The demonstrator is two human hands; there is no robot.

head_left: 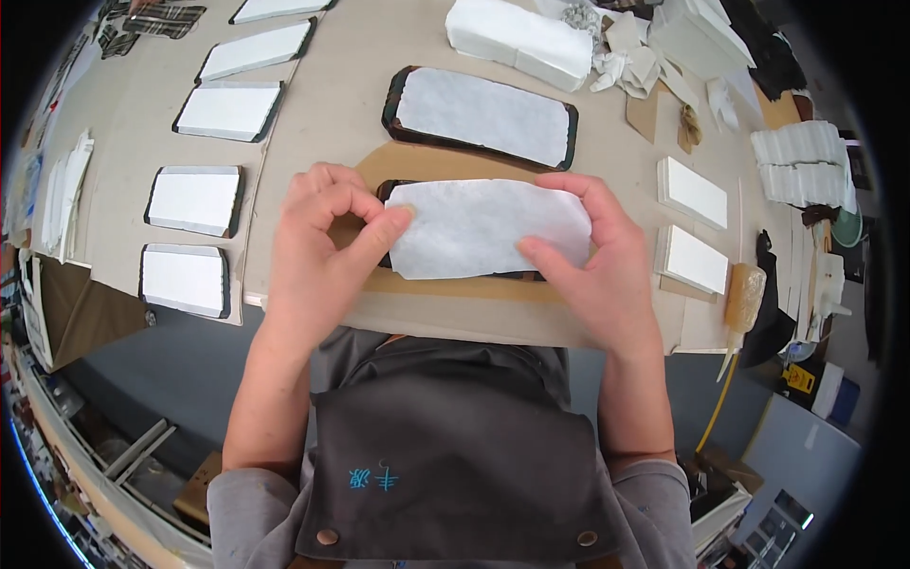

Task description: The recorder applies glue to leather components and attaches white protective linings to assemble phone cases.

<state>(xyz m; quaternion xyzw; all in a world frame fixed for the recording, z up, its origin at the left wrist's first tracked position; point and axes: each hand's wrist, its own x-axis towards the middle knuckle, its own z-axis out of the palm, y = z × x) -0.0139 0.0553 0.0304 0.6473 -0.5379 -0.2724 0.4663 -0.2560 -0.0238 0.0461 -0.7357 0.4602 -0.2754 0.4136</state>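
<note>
A white paper-like sheet (pixel 488 228) lies over a dark-edged panel (pixel 387 190), whose rim shows at the left end and along the near side. My left hand (pixel 332 232) pinches the sheet's left end between thumb and forefinger. At the other end, my right hand (pixel 599 261) grips the sheet with its thumb on top and its fingers round the far edge. Beneath them is a tan board (pixel 379 171). Just beyond, another dark-edged panel (pixel 483 116) carries a white covering.
Several dark-edged white panels (pixel 194 199) line the left side. Two stacks of white rectangles (pixel 692 194) sit at the right, near an amber glue bottle (pixel 746 296). A white block (pixel 519 40) and paper scraps (pixel 626 66) lie at the back.
</note>
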